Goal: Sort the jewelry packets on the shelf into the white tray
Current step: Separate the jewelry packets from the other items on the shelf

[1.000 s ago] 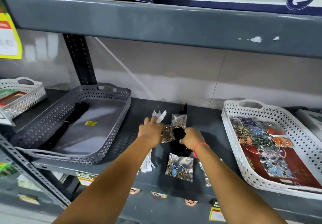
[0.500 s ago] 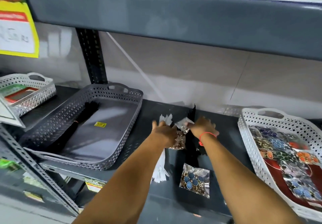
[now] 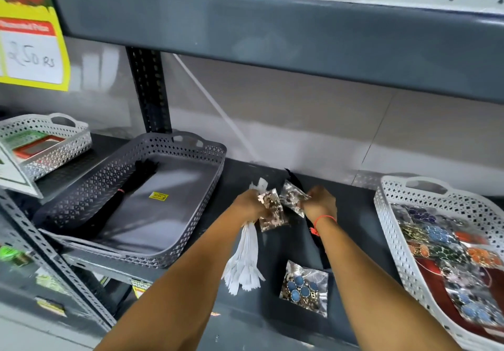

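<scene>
**A:** Start closest in. What lies nearest the person?

**B:** A clear packet of blue stones lies flat on the dark shelf, below the right hand and between the two forearms. Nobody touches it. It looks like the next one waiting its turn.

**A:** And the white strips?

**B:** A bundle of white strips hangs down from under the left hand. I cannot tell if that hand grips them or just covers their top end.

**A:** So what is the left hand doing?

**B:** Its fingers are closed around a gold-toned packet, held up off the shelf. The right hand, just beside it, pinches a second silvery packet by its edge. The two packets touch or overlap between the hands, so my guess is they are being pulled apart or checked before sorting.

**A:** Where do they go?

**B:** The white tray sits to the right of the right hand, already carrying many coloured packets. Holding by the edge should make it easy to swing the packet across and drop it flat.

**A:** And on the other side?

**B:** Left of the left hand is a grey tray with a black bundle inside. Farther left is a smaller white basket.

**A:** Beyond the hands?

**B:** A black item pokes up just behind the packets, too hidden to name.
</scene>
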The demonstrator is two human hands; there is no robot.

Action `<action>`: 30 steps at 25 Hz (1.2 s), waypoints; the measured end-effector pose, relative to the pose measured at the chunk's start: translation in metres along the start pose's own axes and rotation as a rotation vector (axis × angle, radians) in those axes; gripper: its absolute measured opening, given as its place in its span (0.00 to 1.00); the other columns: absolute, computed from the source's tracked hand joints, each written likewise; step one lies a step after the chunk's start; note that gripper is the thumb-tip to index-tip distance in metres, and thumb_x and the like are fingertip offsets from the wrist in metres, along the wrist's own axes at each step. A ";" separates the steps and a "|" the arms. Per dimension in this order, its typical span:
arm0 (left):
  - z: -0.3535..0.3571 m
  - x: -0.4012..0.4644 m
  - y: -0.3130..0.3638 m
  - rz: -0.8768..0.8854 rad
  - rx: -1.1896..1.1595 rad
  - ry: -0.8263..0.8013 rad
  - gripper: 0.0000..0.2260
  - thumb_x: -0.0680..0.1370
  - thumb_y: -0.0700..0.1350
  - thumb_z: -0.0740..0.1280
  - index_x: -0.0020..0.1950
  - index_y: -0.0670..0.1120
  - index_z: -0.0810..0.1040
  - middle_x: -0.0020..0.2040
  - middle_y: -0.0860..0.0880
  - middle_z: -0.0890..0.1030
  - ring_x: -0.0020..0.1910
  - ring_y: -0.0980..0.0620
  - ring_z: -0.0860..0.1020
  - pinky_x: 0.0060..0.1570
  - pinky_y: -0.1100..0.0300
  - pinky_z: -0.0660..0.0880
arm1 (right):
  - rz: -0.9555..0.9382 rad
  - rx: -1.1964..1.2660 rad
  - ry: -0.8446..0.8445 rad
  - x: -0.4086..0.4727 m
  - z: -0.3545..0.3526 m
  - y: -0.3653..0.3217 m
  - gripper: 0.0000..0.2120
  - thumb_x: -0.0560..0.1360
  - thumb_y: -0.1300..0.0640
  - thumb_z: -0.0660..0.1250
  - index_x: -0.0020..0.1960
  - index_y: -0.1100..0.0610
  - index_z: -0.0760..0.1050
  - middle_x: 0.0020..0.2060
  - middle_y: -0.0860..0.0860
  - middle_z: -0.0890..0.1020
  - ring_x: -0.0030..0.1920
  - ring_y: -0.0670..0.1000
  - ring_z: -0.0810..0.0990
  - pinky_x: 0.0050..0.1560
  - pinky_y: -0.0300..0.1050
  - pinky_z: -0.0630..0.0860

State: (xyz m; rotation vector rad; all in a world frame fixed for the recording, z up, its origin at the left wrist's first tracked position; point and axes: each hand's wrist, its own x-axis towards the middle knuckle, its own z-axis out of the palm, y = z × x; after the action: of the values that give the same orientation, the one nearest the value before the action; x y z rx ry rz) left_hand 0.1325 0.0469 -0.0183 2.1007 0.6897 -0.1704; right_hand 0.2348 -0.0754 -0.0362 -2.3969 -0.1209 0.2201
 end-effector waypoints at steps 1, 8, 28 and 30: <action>-0.003 -0.005 0.004 -0.008 -0.129 -0.025 0.07 0.73 0.35 0.68 0.48 0.44 0.74 0.35 0.44 0.74 0.28 0.52 0.74 0.26 0.65 0.65 | 0.001 0.016 -0.014 0.000 -0.003 0.001 0.02 0.71 0.64 0.66 0.43 0.62 0.74 0.40 0.57 0.75 0.41 0.58 0.76 0.25 0.36 0.66; -0.003 -0.026 0.009 -0.067 -0.445 -0.071 0.06 0.78 0.39 0.61 0.49 0.50 0.67 0.37 0.50 0.75 0.32 0.54 0.74 0.36 0.62 0.71 | 0.239 0.725 -0.258 -0.003 0.015 0.002 0.15 0.71 0.71 0.65 0.30 0.59 0.68 0.25 0.56 0.76 0.33 0.53 0.76 0.39 0.49 0.75; 0.070 -0.030 0.045 -0.182 -0.496 -0.066 0.13 0.79 0.38 0.61 0.64 0.38 0.72 0.40 0.46 0.75 0.40 0.49 0.75 0.48 0.57 0.76 | 0.199 0.058 -0.375 -0.034 -0.119 0.048 0.12 0.76 0.72 0.56 0.39 0.58 0.69 0.35 0.55 0.71 0.33 0.52 0.71 0.35 0.45 0.72; 0.074 -0.029 0.040 -0.230 -0.595 0.019 0.13 0.79 0.40 0.60 0.63 0.38 0.74 0.44 0.44 0.77 0.38 0.50 0.75 0.38 0.58 0.76 | 0.180 0.025 -0.348 -0.034 -0.121 0.047 0.11 0.75 0.72 0.55 0.41 0.60 0.69 0.35 0.56 0.70 0.32 0.52 0.70 0.33 0.45 0.72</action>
State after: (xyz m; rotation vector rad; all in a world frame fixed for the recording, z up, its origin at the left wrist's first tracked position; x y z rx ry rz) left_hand 0.1393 -0.0421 -0.0230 1.4571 0.8692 -0.0598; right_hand 0.2256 -0.1946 0.0250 -2.3249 -0.0612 0.7187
